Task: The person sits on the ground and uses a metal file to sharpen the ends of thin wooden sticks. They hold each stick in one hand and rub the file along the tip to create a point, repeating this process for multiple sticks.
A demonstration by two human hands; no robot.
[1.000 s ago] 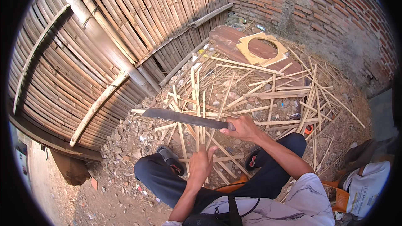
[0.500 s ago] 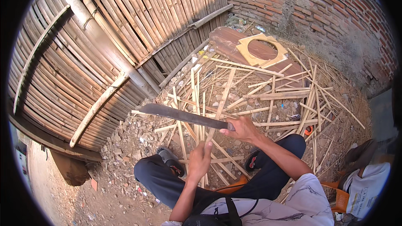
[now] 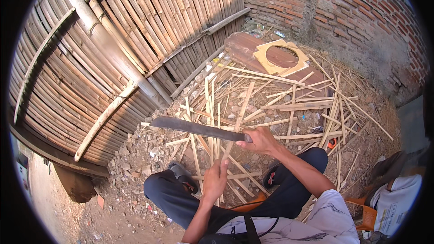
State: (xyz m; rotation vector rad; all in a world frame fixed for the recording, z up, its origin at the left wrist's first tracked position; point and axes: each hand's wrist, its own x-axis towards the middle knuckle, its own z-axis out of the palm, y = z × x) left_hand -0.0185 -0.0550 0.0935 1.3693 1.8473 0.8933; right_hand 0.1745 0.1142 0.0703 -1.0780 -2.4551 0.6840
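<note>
Machete, dark broad-bladed [image 3: 194, 128]: one, raised above the littered ground [image 3: 124, 214], crossing the strip.
Right hand [image 3: 259, 140]: one, clamped on its handle.
Left hand [image 3: 214, 181]: one, apart, clamped on strip's near end.
Strip, flat pale bamboo [image 3: 244, 102]: one held.

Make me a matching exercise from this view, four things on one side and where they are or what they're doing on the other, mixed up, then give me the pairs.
Column one:
1. Right hand
2. Left hand
3. Tan board with a round hole
4. Bamboo fence

Column two:
A. Lying on a brown panel
B. Along the upper left of the view
C. Holding a machete
D. Holding a pale strip

Pairs: 1-C, 2-D, 3-A, 4-B
</note>
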